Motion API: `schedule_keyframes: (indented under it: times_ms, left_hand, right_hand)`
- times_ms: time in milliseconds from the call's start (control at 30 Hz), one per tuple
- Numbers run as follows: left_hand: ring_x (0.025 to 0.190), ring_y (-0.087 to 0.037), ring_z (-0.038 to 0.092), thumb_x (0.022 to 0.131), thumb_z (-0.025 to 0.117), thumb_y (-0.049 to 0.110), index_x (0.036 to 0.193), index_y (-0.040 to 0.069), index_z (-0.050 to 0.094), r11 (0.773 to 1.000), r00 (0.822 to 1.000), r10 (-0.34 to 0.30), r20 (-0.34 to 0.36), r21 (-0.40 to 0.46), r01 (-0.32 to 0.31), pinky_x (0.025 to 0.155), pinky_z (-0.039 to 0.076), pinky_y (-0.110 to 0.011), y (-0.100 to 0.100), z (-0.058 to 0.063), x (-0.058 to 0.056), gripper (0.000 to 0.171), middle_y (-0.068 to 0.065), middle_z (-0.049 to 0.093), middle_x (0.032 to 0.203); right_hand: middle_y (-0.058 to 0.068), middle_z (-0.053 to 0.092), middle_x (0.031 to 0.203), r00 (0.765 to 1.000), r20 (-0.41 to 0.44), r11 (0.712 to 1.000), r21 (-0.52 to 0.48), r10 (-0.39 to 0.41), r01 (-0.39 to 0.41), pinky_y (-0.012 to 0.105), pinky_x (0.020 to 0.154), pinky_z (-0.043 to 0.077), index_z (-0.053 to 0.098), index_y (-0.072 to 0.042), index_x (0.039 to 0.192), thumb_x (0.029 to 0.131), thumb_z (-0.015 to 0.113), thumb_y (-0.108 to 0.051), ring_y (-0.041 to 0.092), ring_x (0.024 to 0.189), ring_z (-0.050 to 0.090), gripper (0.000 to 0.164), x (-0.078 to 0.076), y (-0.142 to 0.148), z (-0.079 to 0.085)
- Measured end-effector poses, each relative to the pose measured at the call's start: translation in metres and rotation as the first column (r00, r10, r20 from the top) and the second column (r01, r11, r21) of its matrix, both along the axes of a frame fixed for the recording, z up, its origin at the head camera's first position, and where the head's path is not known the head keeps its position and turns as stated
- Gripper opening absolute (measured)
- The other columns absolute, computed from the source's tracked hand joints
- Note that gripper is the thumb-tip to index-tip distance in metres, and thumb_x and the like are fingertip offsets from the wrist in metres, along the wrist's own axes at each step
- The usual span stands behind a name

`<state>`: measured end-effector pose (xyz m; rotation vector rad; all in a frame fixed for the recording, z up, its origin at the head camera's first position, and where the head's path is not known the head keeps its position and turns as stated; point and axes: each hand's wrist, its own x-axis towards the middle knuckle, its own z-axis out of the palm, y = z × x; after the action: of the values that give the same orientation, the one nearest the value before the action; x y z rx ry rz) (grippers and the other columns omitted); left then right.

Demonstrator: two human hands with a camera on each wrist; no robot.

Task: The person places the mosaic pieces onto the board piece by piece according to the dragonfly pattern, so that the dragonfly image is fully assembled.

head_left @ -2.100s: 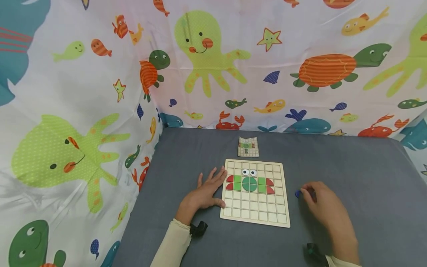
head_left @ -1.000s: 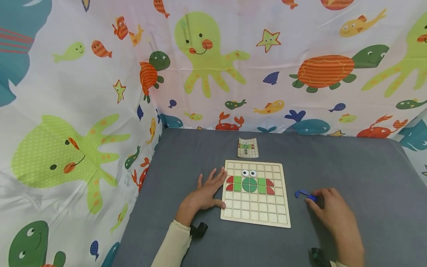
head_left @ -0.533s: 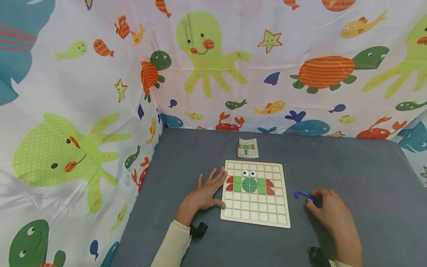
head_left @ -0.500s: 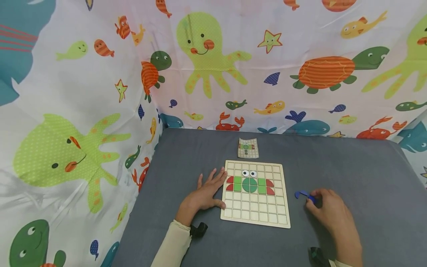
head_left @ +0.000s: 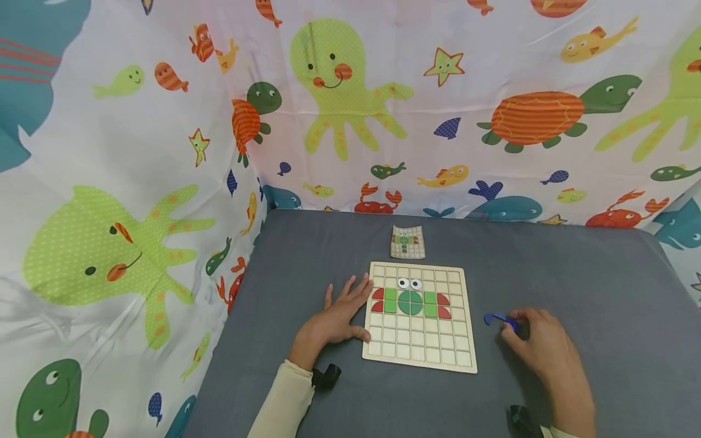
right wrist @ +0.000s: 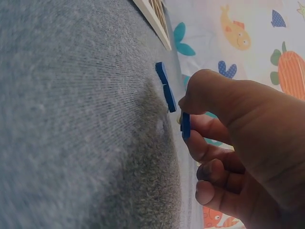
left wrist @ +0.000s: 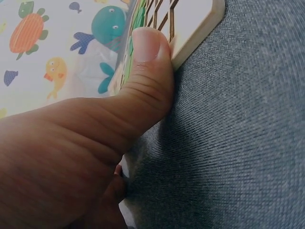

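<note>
A square wooden grid board (head_left: 411, 353) lies flat on the table. Its upper rows hold two eye tiles (head_left: 409, 283), light green tiles (head_left: 430, 304), a dark green circle (head_left: 410, 303) of quarter pieces and red curved tiles (head_left: 444, 306) at both sides. My left hand (head_left: 331, 319) rests spread at the board's left edge, thumb on the near part of that edge. Right of the board, my right hand (head_left: 542, 345) pinches a blue tile (right wrist: 186, 125) between thumb and fingertips. Two more blue tiles (right wrist: 161, 73) lie on the cloth just beyond the fingertips.
A small pattern card (head_left: 408, 242) with a similar picture lies behind the board. Grey cloth (head_left: 306, 243) covers the table. A curtain (head_left: 378, 73) printed with sea animals hangs at the back and left.
Since two seconds ago my right hand has moved slightly right from the leftmost blue tile, leaving two blue tiles in view on the cloth, and pinches another. My left hand has stayed put.
</note>
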<state>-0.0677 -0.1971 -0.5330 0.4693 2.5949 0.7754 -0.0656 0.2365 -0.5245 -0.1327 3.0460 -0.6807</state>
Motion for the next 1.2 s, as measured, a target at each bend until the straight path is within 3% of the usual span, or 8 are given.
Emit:
schedule_keyframes:
  times_ms: [633, 767, 1000, 1200]
  left_hand:
    - [0.165, -0.029, -0.005, 0.082, 0.084, 0.047, 0.172, 0.019, 0.010, 1.000, 1.000, -0.021, -0.011, -0.009, 0.021, 0.124, -0.008, -0.069, 0.003, 0.003, -0.003, 0.120, 0.001, 0.002, 0.179]
    - [0.165, -0.029, -0.006, 0.082, 0.084, 0.048, 0.172, 0.020, 0.010, 1.000, 1.000, -0.024, -0.010, -0.012, 0.024, 0.124, -0.009, -0.070, 0.003, 0.005, -0.004, 0.120, 0.001, 0.002, 0.179]
    - [0.165, -0.031, -0.004, 0.082, 0.084, 0.047, 0.172, 0.018, 0.011, 1.000, 1.000, -0.026, -0.008, -0.010, 0.025, 0.124, -0.007, -0.071, 0.001, 0.004, -0.003, 0.120, -0.001, 0.003, 0.179]
    - [0.165, -0.030, -0.005, 0.083, 0.083, 0.046, 0.172, 0.019, 0.011, 1.000, 1.000, -0.017, -0.005, -0.006, 0.017, 0.124, -0.008, -0.070, 0.000, 0.003, -0.001, 0.119, 0.001, 0.002, 0.179]
  right_hand:
    - [0.026, 0.066, 0.110, 0.999, -0.044, 1.000, -0.017, 0.008, -0.009, 0.065, 0.084, 0.050, 0.071, 0.003, 0.114, 0.090, 0.079, -0.022, 0.043, 0.099, 0.062, 0.036, 0.001, -0.008, 0.001]
    - [0.026, 0.065, 0.116, 0.994, -0.092, 0.997, -0.053, 0.060, -0.065, 0.067, 0.092, 0.048, 0.071, 0.003, 0.118, 0.091, 0.078, -0.018, 0.047, 0.109, 0.062, 0.035, 0.000, -0.022, 0.006]
    - [0.019, 0.065, 0.118, 0.976, -0.128, 0.978, -0.093, 0.173, -0.186, 0.061, 0.090, 0.053, 0.070, -0.001, 0.120, 0.094, 0.079, -0.016, 0.038, 0.109, 0.062, 0.031, 0.000, -0.055, 0.008]
    - [0.010, 0.066, 0.118, 0.928, -0.190, 0.930, -0.121, 0.321, -0.347, 0.054, 0.089, 0.057, 0.071, -0.009, 0.115, 0.092, 0.083, -0.013, 0.032, 0.110, 0.064, 0.026, 0.000, -0.092, 0.006]
